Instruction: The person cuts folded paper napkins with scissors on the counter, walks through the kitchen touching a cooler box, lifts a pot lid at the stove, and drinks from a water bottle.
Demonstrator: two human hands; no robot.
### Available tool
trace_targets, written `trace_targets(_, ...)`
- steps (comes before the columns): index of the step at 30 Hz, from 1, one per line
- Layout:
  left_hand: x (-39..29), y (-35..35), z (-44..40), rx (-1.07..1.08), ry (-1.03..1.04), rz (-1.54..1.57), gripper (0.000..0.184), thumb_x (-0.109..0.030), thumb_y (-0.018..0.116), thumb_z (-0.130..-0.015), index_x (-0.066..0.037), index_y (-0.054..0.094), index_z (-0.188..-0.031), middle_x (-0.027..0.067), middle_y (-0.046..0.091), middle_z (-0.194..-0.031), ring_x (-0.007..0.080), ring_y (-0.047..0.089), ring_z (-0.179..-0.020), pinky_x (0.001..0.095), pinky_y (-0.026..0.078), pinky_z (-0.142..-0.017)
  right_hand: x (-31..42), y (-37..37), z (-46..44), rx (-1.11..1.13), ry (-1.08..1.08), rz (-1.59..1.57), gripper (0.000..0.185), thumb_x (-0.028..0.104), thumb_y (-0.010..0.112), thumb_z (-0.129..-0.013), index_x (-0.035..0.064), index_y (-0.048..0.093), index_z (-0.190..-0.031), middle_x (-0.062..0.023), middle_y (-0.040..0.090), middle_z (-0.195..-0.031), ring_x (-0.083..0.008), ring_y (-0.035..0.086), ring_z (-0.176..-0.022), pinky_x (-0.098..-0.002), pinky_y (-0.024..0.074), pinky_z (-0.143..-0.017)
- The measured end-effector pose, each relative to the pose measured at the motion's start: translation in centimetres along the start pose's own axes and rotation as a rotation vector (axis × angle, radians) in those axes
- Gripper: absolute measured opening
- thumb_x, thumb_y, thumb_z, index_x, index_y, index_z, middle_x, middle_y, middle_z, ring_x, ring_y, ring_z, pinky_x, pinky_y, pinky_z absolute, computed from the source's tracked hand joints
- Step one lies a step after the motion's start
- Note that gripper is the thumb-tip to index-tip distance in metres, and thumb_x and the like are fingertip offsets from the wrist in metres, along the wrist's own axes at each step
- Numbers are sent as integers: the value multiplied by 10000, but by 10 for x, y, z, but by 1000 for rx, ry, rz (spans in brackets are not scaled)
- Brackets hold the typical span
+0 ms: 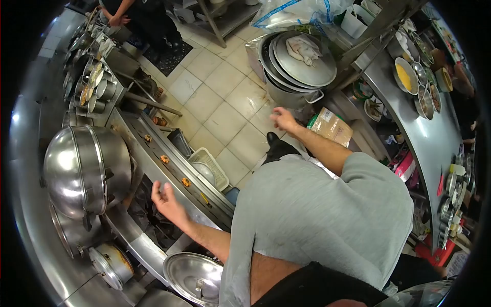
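Note:
My left hand (170, 203) is over the stove edge, fingers apart and holding nothing, close to an empty burner (148, 212). Beyond it, a large domed steel pot (87, 171) stands on the stove. My right hand (284, 121) hangs above the tiled floor (225, 123), fingers loosely curled and parted, nothing visible in them. It is nearest to a big pot (291, 94) topped with stacked lids (307, 69) and a crumpled cloth (303, 49). A brown package (330, 128) lies beside my right forearm.
A round steel lid (193, 276) lies near my left forearm. A cream basket (209, 166) sits below the stove front. Another person (148, 23) stands at the top left. On the right, a steel counter (424, 135) carries bowls, including one with yellow food (404, 78).

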State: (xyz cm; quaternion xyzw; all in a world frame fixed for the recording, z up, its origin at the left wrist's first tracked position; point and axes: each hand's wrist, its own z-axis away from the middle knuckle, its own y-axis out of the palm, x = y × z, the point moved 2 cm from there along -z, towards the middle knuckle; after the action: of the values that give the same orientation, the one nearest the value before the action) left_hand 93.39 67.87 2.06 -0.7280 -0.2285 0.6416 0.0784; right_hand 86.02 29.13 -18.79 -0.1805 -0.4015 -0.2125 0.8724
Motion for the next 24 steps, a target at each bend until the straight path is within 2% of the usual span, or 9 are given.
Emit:
trace_targets(5,48,60,-4,341,-127,-25,370,-177,616,-825,-3,522,-1137,68,538,-1058,131,496,-832,258,423,-751,0,-61,-52,-294,139,-471,432,312,551,-852,65,409,-1176,-62,518,-934,-131,504,-535,-250,391,-399)
trace_targets(9,27,123,-9,647,-61,-334,437,-223,612,-821,13,494,-1170,135,518,-1102,185,545,-883,303,441,-790,8,-115,-83,-531,153,-655,436,377,551,-840,100,423,-1150,-80,508,-947,-176,517,-590,-288,402,-419)
trace_targets(13,-9,185,-18,768,9,-354,453,-257,592,-833,16,480,-1177,152,510,-1114,228,548,-890,331,447,-779,-30,-157,-141,-754,283,-662,448,376,601,-795,141,433,-1137,-82,502,-969,-209,465,-710,-376,410,-524)
trace_targets(14,-8,200,-19,792,38,-336,456,-259,593,-832,14,479,-1179,149,509,-1122,229,544,-889,331,445,-782,-38,-164,-147,-709,259,-645,417,350,617,-778,152,450,-1104,-81,509,-955,-209,435,-742,-407,400,-561)
trace_targets(17,13,229,-30,916,38,-243,479,-273,598,-831,7,472,-1199,149,508,-1153,225,536,-909,334,439,-795,-24,-167,-134,-777,217,-644,399,292,620,-781,152,417,-1095,-52,511,-877,-191,448,-666,-324,363,-427)
trace_targets(18,12,237,-31,945,28,-255,482,-275,599,-833,12,472,-1198,154,518,-1141,226,538,-912,333,440,-793,-18,-168,-125,-767,217,-644,389,279,608,-793,150,398,-1093,-55,515,-902,-192,460,-641,-321,366,-418)
trace_targets(19,12,244,-32,968,15,-273,484,-277,599,-834,18,472,-1197,160,527,-1130,228,539,-915,333,441,-791,-32,-171,-135,-725,168,-627,485,277,596,-804,122,367,-1202,-85,521,-986,-200,471,-672,-312,365,-409)
trace_targets(21,45,262,-38,990,-34,-246,489,-279,606,-834,29,472,-1189,152,560,-1066,221,540,-906,332,442,-783,-29,-174,-118,-777,140,-589,650,286,629,-759,55,329,-1288,-182,468,-1224,-343,487,-1069,-408,418,-872)
trace_targets(24,141,288,-37,1043,-387,15,375,-292,593,-847,24,551,-1046,83,587,-880,137,534,-766,270,433,-660,-19,-180,-86,-878,216,-526,674,298,624,-765,47,320,-1311,-223,431,-1263,-344,422,-1166,-371,333,-983)
